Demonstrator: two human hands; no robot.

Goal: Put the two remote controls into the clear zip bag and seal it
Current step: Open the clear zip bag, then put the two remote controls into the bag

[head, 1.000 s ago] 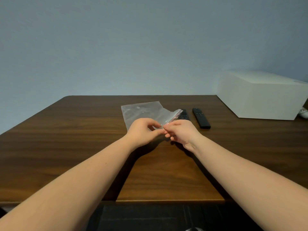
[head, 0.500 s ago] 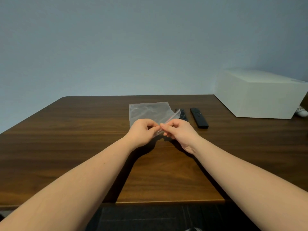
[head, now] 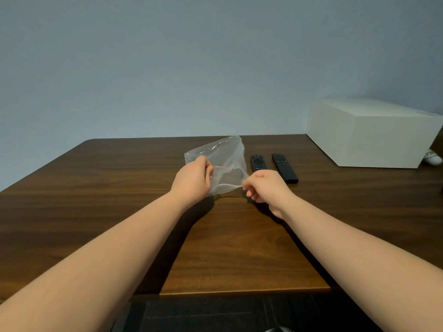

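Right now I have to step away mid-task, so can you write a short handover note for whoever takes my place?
Left hand: pinching the left side of the clear zip bag at its mouth.
Right hand: pinching the right side of the mouth, pulling it apart.
The bag is held up off the table, its mouth open toward you, nothing inside.
Both remotes lie side by side on the table just right of the bag: the wider remote nearer it, the slim remote beyond, with a white box further right.
Done: bag opened.
Left: put in both remotes, then press the zip shut.
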